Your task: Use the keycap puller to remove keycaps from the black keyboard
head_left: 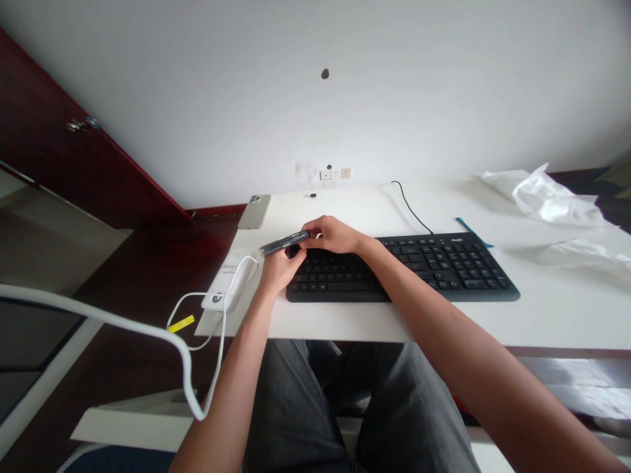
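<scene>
Both my hands meet over the left end of a black keyboard (434, 266) on a white desk (542, 315). My right hand (332, 234) pinches the right end of a slim dark grey pen-like stick (283, 243). My left hand (279, 268) sits just under the stick and touches its middle from below. The stick lies nearly level, tilted slightly up to the right, above the keyboard's top-left corner.
A white power bank (224, 293) with a white cable (148, 328) lies at the desk's left edge on a paper sheet. A phone (254, 211) lies face down at the far left corner. Crumpled white plastic (547, 194) and a blue strip (470, 230) sit at the right.
</scene>
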{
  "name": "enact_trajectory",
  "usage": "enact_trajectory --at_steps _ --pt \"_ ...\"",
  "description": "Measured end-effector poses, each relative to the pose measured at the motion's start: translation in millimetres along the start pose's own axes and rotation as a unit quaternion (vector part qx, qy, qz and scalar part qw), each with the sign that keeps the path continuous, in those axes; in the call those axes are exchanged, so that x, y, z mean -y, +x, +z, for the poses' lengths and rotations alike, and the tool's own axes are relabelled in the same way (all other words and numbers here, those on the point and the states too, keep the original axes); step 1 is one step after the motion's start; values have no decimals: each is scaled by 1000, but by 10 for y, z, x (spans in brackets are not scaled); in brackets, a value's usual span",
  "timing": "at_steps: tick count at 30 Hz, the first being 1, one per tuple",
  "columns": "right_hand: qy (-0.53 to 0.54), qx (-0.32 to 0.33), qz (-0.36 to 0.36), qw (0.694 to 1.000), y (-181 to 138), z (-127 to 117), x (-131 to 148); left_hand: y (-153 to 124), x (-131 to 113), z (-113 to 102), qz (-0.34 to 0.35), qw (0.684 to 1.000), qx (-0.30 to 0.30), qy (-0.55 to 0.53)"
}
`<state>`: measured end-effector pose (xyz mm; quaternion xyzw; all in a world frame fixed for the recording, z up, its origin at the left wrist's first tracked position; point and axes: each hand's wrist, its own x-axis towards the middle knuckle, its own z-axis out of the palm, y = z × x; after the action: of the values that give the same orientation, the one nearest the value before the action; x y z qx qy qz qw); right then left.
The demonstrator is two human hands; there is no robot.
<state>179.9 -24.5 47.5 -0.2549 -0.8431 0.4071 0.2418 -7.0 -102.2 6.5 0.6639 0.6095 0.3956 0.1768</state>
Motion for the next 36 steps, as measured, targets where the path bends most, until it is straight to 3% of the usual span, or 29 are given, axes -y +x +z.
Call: enact_trajectory --at_steps 8,15,20,26,36 --pt "-51 -17 0 999 -16 6 10 -13 114 28 22 998 -5 -62" --pt "-23 -1 1 1000 -17 27 21 -7 104 14 38 999 -19 -16" --pt "-12 -44 1 999 5 120 -30 -14 66 36 17 999 -34 -17" --pt "-4 -87 11 996 -17 187 -29 -2 11 24 -3 999 -4 -45" --pt "-128 -109 18 986 55 262 105 -3 13 46 -12 999 -35 21"
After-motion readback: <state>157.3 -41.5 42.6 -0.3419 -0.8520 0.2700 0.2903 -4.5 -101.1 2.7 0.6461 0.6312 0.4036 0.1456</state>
